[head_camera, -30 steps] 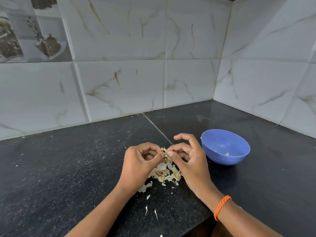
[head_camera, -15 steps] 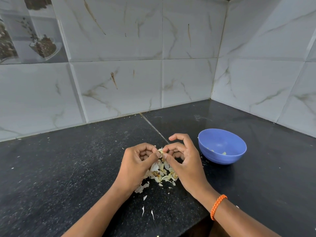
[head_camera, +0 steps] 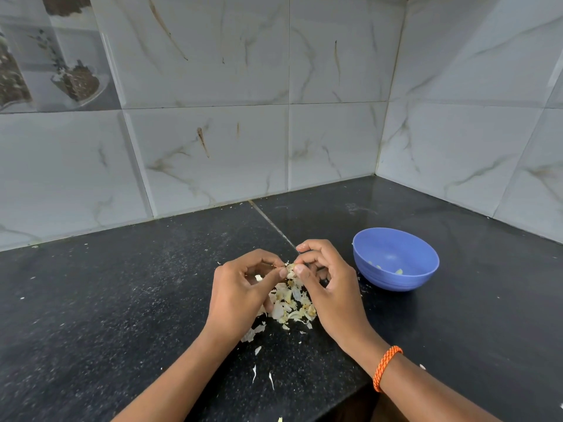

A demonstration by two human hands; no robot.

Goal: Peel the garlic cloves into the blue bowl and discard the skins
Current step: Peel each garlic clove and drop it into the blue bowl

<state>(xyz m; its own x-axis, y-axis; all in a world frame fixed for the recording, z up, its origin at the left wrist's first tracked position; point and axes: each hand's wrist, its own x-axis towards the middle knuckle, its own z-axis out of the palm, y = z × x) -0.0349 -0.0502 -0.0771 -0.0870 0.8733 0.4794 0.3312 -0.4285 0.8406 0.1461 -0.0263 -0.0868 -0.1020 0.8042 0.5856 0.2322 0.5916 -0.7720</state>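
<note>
Together, our hands met over the skin pile [head_camera: 291, 304] near the desk's [head_camera: 122, 300] front edge. Our left hand [head_camera: 240, 292] pinched a garlic clove [head_camera: 290, 267] between thumb and curled fingers, and our right hand [head_camera: 327, 284] pinched the same clove from the other side, presumably to pull its skin away. We held it above the pile so loose skins would land in one spot. The blue bowl [head_camera: 396, 258] stood just right of our right hand, within easy reach for dropping the peeled clove; a few pale pieces lay inside it.
</note>
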